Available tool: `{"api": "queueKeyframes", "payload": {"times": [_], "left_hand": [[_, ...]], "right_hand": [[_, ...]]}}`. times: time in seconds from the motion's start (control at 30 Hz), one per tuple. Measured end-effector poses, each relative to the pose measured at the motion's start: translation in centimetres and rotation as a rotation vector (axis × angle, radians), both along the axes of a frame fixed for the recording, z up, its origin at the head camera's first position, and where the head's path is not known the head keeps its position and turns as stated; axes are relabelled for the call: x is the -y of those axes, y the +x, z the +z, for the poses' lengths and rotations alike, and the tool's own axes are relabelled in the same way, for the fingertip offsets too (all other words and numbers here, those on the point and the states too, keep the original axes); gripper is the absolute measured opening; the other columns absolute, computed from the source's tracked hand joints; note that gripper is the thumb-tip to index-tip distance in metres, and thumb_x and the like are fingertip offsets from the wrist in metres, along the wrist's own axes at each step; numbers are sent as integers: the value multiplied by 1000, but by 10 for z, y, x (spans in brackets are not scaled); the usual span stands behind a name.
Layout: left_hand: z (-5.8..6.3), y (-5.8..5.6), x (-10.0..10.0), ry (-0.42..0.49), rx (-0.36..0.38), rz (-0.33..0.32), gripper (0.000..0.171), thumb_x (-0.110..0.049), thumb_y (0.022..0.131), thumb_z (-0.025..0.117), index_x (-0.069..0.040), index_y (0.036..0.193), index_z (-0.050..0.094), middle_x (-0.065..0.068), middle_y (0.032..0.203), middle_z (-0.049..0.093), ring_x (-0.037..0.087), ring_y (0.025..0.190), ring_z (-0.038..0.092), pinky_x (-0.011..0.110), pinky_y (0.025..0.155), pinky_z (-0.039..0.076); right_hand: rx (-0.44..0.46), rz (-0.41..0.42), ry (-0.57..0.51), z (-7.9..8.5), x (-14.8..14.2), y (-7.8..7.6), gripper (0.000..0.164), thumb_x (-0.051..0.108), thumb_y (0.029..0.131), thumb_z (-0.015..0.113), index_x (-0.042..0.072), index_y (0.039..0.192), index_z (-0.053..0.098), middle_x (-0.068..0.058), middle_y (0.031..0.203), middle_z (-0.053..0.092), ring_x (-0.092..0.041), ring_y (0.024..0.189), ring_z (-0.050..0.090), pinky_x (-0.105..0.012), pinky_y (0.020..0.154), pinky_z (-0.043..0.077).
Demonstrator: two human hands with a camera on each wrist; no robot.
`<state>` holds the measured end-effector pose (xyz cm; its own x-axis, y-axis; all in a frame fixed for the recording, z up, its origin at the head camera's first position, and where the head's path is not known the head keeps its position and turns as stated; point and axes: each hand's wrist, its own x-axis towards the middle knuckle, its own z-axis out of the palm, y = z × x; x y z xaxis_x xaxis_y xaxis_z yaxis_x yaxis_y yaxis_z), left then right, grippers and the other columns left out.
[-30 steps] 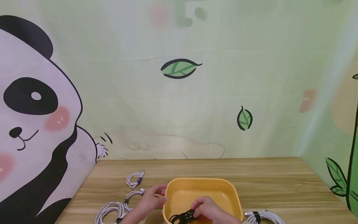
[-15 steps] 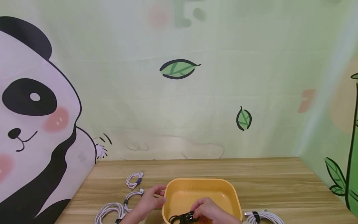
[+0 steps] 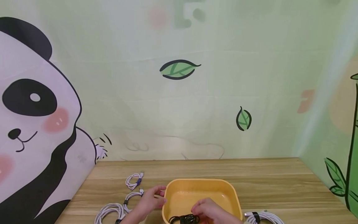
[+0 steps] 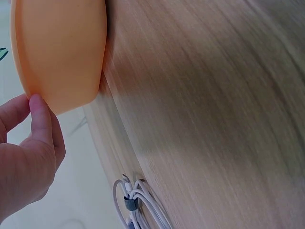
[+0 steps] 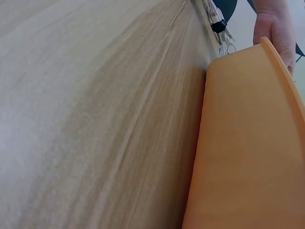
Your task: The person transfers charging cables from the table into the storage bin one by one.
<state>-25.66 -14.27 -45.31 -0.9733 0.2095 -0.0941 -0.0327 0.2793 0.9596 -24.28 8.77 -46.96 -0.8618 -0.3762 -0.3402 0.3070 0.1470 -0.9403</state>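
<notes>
In the head view, a yellow plastic bin [image 3: 232,199] stands near the table's front. My left hand [image 3: 152,199] pinches the bin's left rim; the left wrist view shows thumb and fingertips [image 4: 37,102] right at the edge. A bundled black cable [image 3: 188,219] lies in the front of the bin, partly cut off by the frame. Over its right end is my right hand [image 3: 209,210], fingers loosely bent and fingertips close above the bundle. The right wrist view shows the bin's outer wall [image 5: 248,143], with the right hand's fingers out of sight.
Left of the bin lie a small white cable coil [image 3: 135,181] with a blue tie, another white cable [image 3: 131,196] and a larger white coil [image 3: 106,211]. A thick white cable bundle [image 3: 267,217] lies at the right. A printed backdrop [image 3: 139,93] rises behind the wooden table [image 3: 265,177].
The black cable has sunk slightly lower in the bin, and my right hand's fingertips have come away from it a little. The left hand keeps its place on the rim.
</notes>
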Motion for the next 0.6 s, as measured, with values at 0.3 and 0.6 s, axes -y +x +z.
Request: {"api": "queueKeyframes", "payload": {"times": [0.3, 0.6], "left_hand": [[-2, -1, 0, 17, -3, -8, 45, 9, 75, 57, 12, 118, 44, 14, 92, 51, 12, 71, 53, 30, 64, 54], [-3, -1, 0, 15, -1, -9, 45, 9, 75, 58, 13, 118, 44, 14, 92, 51, 12, 72, 54, 30, 65, 54]], "right_hand": [[24, -18, 6, 0, -5, -1, 8, 11, 77, 56, 5, 80, 60, 5, 61, 54, -7, 56, 52, -16, 49, 43], [13, -28, 15, 7, -17, 0, 15, 13, 76, 55, 3, 88, 59, 2, 70, 54, -10, 60, 50, -19, 52, 42]]}}
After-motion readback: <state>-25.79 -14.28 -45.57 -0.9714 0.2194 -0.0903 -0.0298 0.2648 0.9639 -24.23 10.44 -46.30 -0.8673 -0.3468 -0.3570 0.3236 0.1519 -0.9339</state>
